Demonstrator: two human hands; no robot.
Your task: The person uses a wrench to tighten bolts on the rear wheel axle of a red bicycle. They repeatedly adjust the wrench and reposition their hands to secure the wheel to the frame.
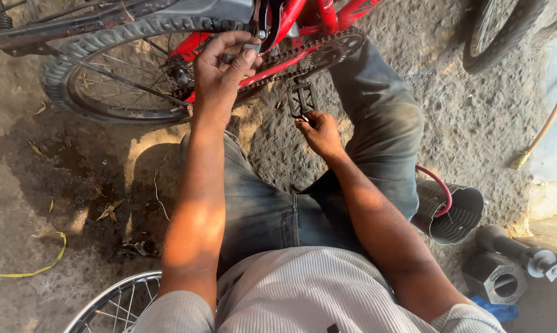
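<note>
Rough, stained concrete floor [476,129] runs under everything here, littered with dry leaves and a yellow strip. Measured from the red bicycle frame [303,52], the nearest thing to the viewer is a spoked rim [115,302], low and left of it; a black ribbed bucket [451,216] and a heavy grey metal tool [507,265] sit well to its lower right. Just below the frame, the right hand [320,132] has its fingers closed on the black pedal [301,98], a slotted rectangular block standing on edge beneath the chain [291,65]. The pedal looks stiff, light, probably greasy; its flat outer faces give the surest hold. Higher, at the frame beside the rear tyre [99,37], the left hand [220,68] pinches a small grey part [251,48] between thumb and fingers. Farthest off, another wheel [497,24] stands upper right.
</note>
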